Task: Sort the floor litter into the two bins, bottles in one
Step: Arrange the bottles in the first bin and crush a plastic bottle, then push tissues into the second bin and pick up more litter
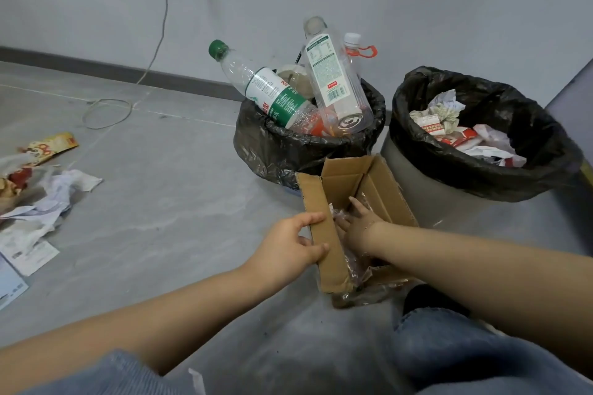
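Left hand (293,242) gripping the left flap of the box (324,228); right hand (356,218) down inside the box, fingers spread on clear plastic (348,266). Behind the box: bottle bin (288,144), heaped; behind-right: paper bin (449,170). Far left of the box: paper litter (38,202) on the floor (176,202).

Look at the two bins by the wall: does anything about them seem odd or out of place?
Yes. The left bin is overfull: the green-capped bottle and the white-labelled bottle stick out above its rim at a slant. The right bin holds only crumpled paper, below its rim.
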A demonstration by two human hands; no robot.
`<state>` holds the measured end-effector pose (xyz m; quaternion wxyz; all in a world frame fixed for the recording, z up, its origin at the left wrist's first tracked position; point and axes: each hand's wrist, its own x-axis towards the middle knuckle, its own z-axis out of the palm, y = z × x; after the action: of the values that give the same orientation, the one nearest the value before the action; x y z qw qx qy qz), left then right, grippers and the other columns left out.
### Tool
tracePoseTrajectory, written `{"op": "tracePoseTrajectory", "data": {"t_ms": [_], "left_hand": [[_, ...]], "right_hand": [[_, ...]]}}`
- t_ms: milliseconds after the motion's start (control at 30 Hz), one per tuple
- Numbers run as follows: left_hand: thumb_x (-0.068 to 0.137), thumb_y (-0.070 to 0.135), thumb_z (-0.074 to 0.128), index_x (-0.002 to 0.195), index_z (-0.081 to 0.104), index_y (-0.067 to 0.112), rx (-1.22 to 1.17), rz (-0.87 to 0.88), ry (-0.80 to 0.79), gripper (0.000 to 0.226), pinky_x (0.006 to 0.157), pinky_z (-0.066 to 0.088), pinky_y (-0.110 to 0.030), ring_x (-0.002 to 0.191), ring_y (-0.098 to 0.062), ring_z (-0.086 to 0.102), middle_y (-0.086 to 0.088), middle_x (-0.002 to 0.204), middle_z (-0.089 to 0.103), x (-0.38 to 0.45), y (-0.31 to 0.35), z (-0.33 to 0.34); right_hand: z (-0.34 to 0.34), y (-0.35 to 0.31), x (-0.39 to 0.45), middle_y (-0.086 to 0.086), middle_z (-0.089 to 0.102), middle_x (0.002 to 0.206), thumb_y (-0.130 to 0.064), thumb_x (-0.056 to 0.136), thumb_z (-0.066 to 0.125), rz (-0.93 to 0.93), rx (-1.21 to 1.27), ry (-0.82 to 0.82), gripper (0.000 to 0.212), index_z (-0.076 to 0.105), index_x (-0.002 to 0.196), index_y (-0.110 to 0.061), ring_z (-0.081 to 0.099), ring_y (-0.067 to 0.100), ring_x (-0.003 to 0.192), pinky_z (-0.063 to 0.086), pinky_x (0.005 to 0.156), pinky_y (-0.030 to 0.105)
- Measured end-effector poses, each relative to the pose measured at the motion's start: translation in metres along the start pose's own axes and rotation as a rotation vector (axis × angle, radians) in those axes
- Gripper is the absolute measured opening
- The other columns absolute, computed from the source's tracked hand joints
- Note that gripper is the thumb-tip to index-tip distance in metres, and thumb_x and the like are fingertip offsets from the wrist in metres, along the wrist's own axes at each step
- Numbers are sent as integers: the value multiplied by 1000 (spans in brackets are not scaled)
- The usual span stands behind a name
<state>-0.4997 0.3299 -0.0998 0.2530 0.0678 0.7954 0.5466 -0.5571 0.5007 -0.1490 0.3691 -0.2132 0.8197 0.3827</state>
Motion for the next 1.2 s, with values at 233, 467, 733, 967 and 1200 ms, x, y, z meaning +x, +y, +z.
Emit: {"op": "tracePoseTrajectory", "data": {"t_ms": [233, 467, 733, 967, 1200], "left_hand": [[87, 11, 68, 138, 46, 22, -26, 17, -13, 57, 87, 55, -34, 88, -24, 71, -18, 94, 73, 3, -2, 0], [86, 18, 70, 131, 51, 33, -2, -19, -138, 51, 95, 50, -25, 98, -12, 68, -7, 101, 73, -13, 9, -14], [90, 12, 64, 121, 62, 21, 69, -34, 145, 32, 85, 50, -15, 111, -16, 62, -10, 114, 68, -62, 41, -65], [92, 12, 62, 112, 64, 17, 97, -95, 433, 22, 95, 50, -30, 108, -14, 60, -2, 117, 65, -146, 22, -129], [90, 9, 62, 101, 66, 22, 88, -129, 598, 18, 83, 49, -26, 92, -10, 60, 1, 111, 66, -167, -40, -177]], "right_hand": [[5, 19, -12, 12, 13, 159, -35, 93, 51, -89, 297, 137, 77, 7, 152, -12, 17, 25, 145, -3, 119, 45], [12, 44, -67, 3, 64, 109, -28, 72, 74, -124, 579, 317, 46, 60, 114, -17, 62, 23, 96, 54, 83, 37], [-29, 43, -134, -9, 58, 127, -24, 85, 67, -262, 858, 890, 46, 56, 129, -24, 54, 7, 114, 42, 96, 19], [-105, -13, -147, -5, 60, 123, -29, 87, 65, -476, 826, 954, 43, 55, 129, -25, 55, 8, 109, 47, 95, 27], [-180, -62, -163, -8, 58, 122, -29, 88, 62, -551, 751, 891, 39, 56, 127, -26, 55, 9, 109, 46, 94, 29]]}}
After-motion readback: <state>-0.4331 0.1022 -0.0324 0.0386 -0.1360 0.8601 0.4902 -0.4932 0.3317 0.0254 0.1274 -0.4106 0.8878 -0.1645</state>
